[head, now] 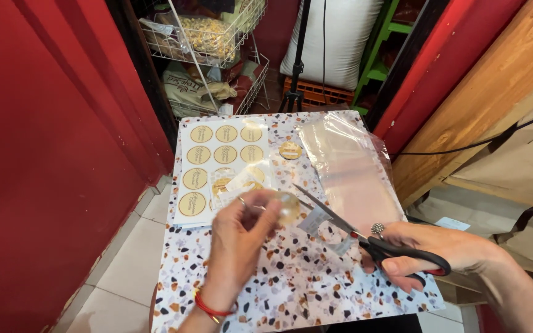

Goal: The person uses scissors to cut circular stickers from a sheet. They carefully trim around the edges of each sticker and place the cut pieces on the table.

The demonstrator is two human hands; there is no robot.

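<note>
On the speckled table (291,290) I see a white sticker sheet (217,169) at the far left, carrying rows of round gold labels, with one loose gold label (290,150) just to its right and another held in my left hand (235,243). Clear plastic bags (350,163) lie stacked at the far right of the table. Beyond, a wire rack (217,55) holds printed bags; brown paper packages (525,160) with white labels stand right.
</note>
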